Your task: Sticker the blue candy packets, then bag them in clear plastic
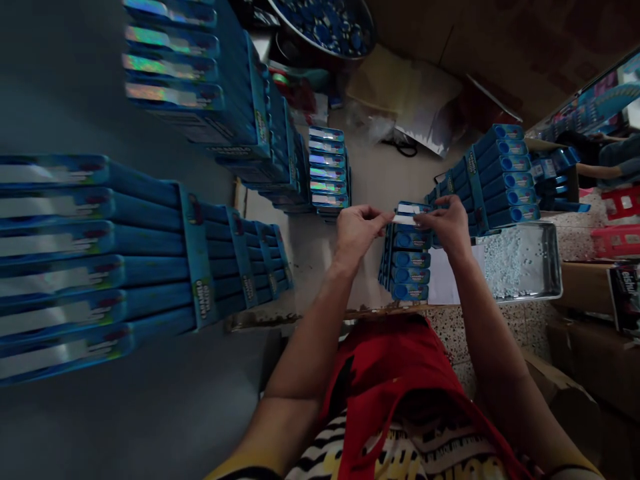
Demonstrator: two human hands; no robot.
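I see the person's left forearm (320, 327) and right forearm (493, 340), both bare, reaching forward and angling toward each other. The left hand (361, 230) points inward, thumb and index pinched together. The right hand (450, 225) faces it, wrist bent inward, fingers (427, 219) pinching too, fingertips near the left's.

Dim light covers the pale, smooth-topped table (310, 263). Pale, speckled floor tiles (527, 319) show at four o'clock, a flat, dark-brown surface (485, 33) at one.
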